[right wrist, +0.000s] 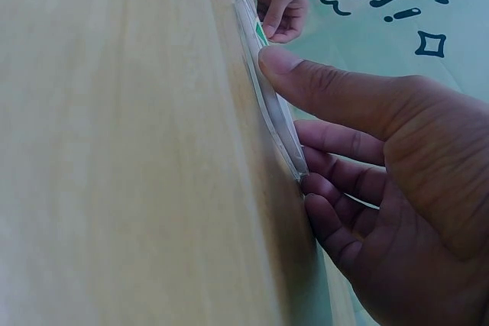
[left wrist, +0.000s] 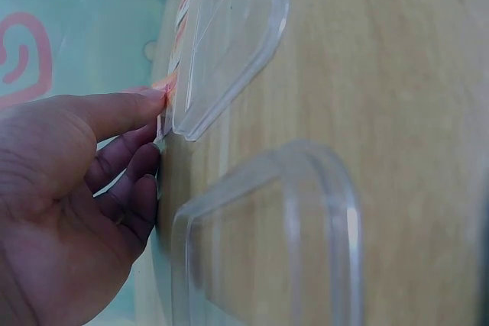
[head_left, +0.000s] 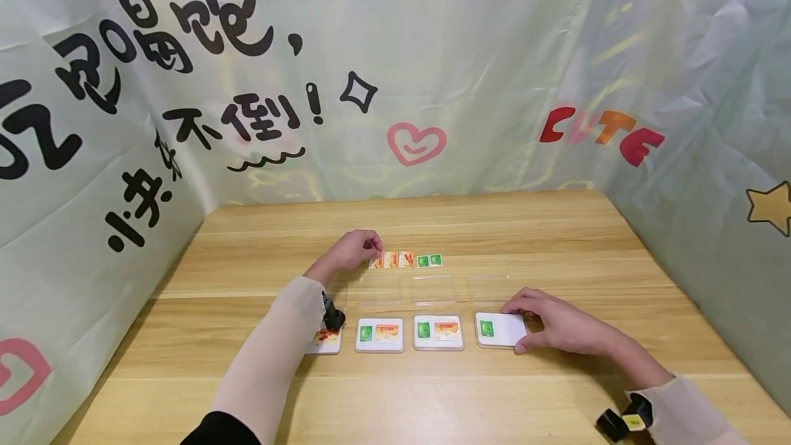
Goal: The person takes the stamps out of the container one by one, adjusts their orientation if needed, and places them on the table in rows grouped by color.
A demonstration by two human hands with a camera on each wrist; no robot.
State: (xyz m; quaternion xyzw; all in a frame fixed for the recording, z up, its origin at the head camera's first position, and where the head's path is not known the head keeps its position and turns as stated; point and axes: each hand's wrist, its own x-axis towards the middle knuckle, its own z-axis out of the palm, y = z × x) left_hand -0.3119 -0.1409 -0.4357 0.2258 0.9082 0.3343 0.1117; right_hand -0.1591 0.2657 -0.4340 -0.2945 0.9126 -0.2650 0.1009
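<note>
My left hand (head_left: 352, 251) is at the back row of small stickers, thumb and fingertips pinching the leftmost orange-and-white sticker (left wrist: 166, 82). Two similar orange stickers (head_left: 398, 259) and a pair of green stickers (head_left: 429, 261) lie to its right. At the front row's right end, my right hand (head_left: 561, 323) grips the right side of a white flat case (head_left: 508, 329), thumb at the near edge and fingers at the far edge. A green sticker (head_left: 487, 329) sits on the left of that case.
Two white cases (head_left: 380, 345) (head_left: 438, 344), each with green and orange stickers, lie left of the held one. Another case (head_left: 326, 343) is partly hidden by my left forearm. Clear plastic lids (head_left: 434, 290) form a row behind them. Printed cloth (head_left: 482, 53) surrounds the wooden table (head_left: 494, 397).
</note>
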